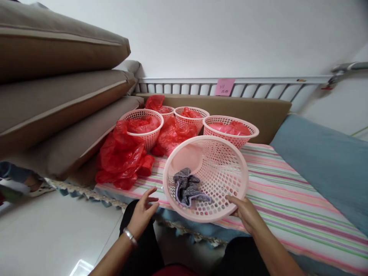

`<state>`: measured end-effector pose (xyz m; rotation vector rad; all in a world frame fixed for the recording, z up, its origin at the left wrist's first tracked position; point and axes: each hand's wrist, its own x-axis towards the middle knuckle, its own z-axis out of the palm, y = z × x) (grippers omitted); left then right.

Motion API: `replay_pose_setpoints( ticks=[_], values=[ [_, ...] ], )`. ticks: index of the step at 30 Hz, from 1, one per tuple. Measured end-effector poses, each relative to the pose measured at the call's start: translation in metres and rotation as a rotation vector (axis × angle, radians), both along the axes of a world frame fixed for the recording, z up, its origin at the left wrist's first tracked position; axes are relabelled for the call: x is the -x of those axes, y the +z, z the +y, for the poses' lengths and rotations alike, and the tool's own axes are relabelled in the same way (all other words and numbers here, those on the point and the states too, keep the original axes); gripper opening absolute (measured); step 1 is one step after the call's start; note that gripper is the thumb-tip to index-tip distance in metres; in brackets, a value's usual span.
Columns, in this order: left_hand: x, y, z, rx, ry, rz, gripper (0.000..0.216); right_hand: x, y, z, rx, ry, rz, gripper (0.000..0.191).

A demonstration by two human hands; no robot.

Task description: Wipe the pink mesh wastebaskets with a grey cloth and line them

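Against plain white wall (pixel 184 38), saw long beige padded panel (pixel 267 115) below grey-white metal rail (pixel 258 81), with square pink paper note (pixel 224 87) at the rail (handwritten, too small to read reliably). At left, saw stacked grey-brown fabric cushions (pixel 71 92); at right, plain blue cloth (pixel 324 165). Below, noted white cloth with pink, green and purple stripes (pixel 287 191).

Found pale pink perforated plastic basket (pixel 214 165) at front centre, over near edge of the striped cloth, tilted with mouth toward the camera. Inside, at lower left, saw crumpled dark grey fabric piece with pale purple trim (pixel 188 188). Saw right bare hand (pixel 244 212) clamped on the basket's lower right rim, with one digit inside and the others mostly hidden behind the rim. Saw left bare hand (pixel 145 212) just left of the same rim, apart from it, with fingers loosely spread, slightly curled, nothing in grasp. On left wrist, noted shiny silver-coloured bracelet (pixel 130 237).

Behind, counted four more pale pink perforated baskets (pixel 191 122), with thin red plastic bags (pixel 230 128) inside. Saw crumpled red translucent plastic heap (pixel 123 161) beside the left one, and another red plastic bunch (pixel 175 138) between baskets. At bottom, saw dark-trousered legs (pixel 140 249).
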<state>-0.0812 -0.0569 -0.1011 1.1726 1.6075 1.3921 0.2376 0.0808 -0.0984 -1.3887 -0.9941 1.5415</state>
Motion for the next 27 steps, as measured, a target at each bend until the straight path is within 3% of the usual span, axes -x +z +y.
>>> replay_pose_setpoints(
  ticks=[4,7,9,14,19,23,27],
  values=[
    [-0.027,0.007,0.039,-0.144,-0.017,0.078,0.055,-0.006,-0.003,-0.012,0.034,-0.035,0.117,0.06],
    [-0.037,0.012,0.053,-0.212,0.0,0.069,0.028,-0.013,-0.002,-0.018,0.062,-0.034,0.132,0.067],
    [-0.039,0.017,0.055,-0.244,0.0,0.071,0.014,-0.02,-0.005,-0.019,0.126,-0.025,0.116,0.068],
    [-0.041,0.029,0.051,-0.33,-0.015,0.142,0.009,-0.035,-0.028,-0.014,0.2,-0.069,0.124,0.068],
    [-0.05,0.04,0.049,-0.452,-0.112,0.253,0.013,-0.037,-0.044,-0.013,0.189,-0.121,0.177,0.063],
    [-0.056,0.044,0.052,-0.551,-0.164,0.328,0.019,-0.035,-0.046,-0.015,0.218,-0.15,0.263,0.064],
    [-0.061,0.052,0.057,-0.692,-0.205,0.46,0.025,-0.03,-0.047,-0.021,0.217,-0.102,0.39,0.051]
  ],
)
